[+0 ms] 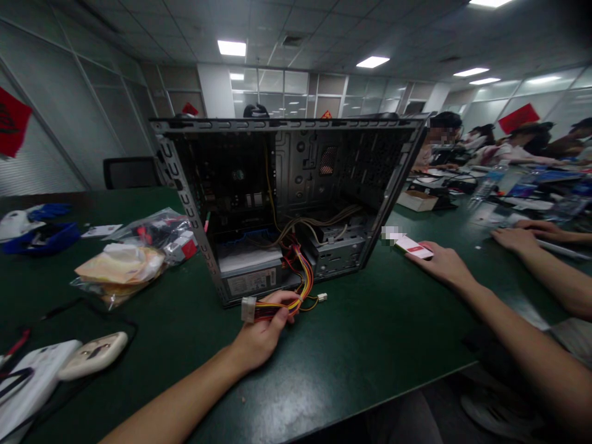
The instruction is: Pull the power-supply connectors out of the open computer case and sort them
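An open computer case [287, 126] stands on the green table, its inside facing me. My left hand [261, 336] is closed around a bundle of red, yellow and black power cables [305, 277] that comes out of the case. A wide white connector [248, 309] sticks out past the fingers, and a small white plug [322, 297] hangs off to the right. Behind the bundle, the power supply [252, 280] sits at the bottom of the case. To the right of the case, my right hand [441, 262] grips a phone [414, 246] with a bright pink-and-white face, low over the table.
Plastic bags [124, 265] of parts lie left of the case. A blue tray [41, 239], a white device [95, 354] and black cords are farther left. Another person's hands [522, 237] rest at the right, near bottles and an open box [417, 200]. The table's front edge runs below.
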Action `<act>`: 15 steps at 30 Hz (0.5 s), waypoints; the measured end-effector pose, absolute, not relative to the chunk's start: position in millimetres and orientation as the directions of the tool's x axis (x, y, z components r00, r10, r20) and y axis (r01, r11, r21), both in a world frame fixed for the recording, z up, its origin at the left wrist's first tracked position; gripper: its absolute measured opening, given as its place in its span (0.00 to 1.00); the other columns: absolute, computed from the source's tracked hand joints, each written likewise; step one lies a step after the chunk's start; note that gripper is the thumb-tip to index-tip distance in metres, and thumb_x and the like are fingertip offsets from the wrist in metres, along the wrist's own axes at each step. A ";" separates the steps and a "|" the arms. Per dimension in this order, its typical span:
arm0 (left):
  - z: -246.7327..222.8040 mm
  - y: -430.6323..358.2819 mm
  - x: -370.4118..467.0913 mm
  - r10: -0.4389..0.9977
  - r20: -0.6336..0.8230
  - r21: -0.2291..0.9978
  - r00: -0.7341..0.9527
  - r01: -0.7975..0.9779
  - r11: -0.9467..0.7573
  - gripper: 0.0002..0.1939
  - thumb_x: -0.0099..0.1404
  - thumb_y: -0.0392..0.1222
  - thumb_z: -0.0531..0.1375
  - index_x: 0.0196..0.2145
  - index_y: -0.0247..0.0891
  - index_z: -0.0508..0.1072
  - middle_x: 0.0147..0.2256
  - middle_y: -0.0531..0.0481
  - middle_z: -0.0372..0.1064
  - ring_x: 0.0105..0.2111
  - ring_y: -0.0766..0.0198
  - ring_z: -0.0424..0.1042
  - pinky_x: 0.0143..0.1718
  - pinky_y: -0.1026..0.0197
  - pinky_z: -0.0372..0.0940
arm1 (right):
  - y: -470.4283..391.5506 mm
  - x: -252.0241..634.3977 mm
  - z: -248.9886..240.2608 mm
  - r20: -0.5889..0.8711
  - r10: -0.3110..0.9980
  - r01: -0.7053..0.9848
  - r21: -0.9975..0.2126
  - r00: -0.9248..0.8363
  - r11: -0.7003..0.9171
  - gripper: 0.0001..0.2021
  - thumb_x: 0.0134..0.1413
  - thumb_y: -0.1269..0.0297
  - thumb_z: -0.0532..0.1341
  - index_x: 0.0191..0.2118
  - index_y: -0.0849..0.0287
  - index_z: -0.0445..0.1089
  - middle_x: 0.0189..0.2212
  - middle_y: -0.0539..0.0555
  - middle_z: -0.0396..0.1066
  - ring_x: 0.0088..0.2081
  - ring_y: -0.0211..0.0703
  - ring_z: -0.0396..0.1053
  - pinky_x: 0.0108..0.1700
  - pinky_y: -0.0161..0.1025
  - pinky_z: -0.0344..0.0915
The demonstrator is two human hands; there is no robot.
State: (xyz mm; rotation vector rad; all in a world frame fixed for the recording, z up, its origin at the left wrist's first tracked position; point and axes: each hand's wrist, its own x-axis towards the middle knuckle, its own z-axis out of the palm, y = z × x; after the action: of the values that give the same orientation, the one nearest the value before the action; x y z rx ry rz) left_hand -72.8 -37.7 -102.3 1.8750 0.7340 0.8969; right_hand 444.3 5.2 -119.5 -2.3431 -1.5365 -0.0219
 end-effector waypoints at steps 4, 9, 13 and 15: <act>-103.9 -37.2 -73.5 0.774 0.284 0.895 0.566 0.132 -0.425 0.28 0.71 0.61 0.45 0.52 0.35 0.68 0.36 0.45 0.68 0.39 0.56 0.68 0.47 0.50 0.63 | 4.9 441.8 -117.6 0.189 0.885 0.889 -0.269 0.427 -0.371 0.30 0.57 0.44 0.57 0.56 0.62 0.66 0.49 0.68 0.73 0.50 0.62 0.70 0.49 0.46 0.65; -103.2 -37.5 -73.4 0.772 0.289 0.896 0.566 0.123 -0.426 0.28 0.71 0.60 0.45 0.52 0.35 0.67 0.35 0.45 0.68 0.38 0.56 0.68 0.46 0.51 0.63 | 4.3 441.0 -117.5 0.186 0.886 0.890 -0.265 0.425 -0.372 0.29 0.58 0.43 0.56 0.55 0.61 0.66 0.50 0.68 0.72 0.51 0.63 0.69 0.50 0.46 0.64; -102.2 -38.2 -73.3 0.770 0.285 0.896 0.570 0.127 -0.425 0.28 0.71 0.60 0.45 0.52 0.35 0.68 0.35 0.45 0.68 0.38 0.56 0.68 0.45 0.52 0.63 | 4.1 441.8 -118.1 0.179 0.885 0.888 -0.263 0.430 -0.378 0.30 0.57 0.42 0.55 0.55 0.60 0.65 0.50 0.68 0.72 0.51 0.63 0.69 0.48 0.46 0.65; -102.2 -38.7 -73.6 0.772 0.281 0.897 0.570 0.130 -0.423 0.28 0.71 0.61 0.45 0.52 0.35 0.68 0.35 0.45 0.68 0.38 0.56 0.68 0.45 0.52 0.63 | 4.5 442.5 -118.3 0.180 0.883 0.887 -0.258 0.433 -0.382 0.30 0.57 0.41 0.55 0.56 0.61 0.65 0.50 0.69 0.72 0.51 0.63 0.69 0.47 0.46 0.66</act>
State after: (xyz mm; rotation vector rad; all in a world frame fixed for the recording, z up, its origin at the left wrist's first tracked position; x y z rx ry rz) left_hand -73.6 -38.7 -102.2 1.8901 0.7302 0.8844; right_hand 442.5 4.5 -118.3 -2.3761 -1.5213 -0.0181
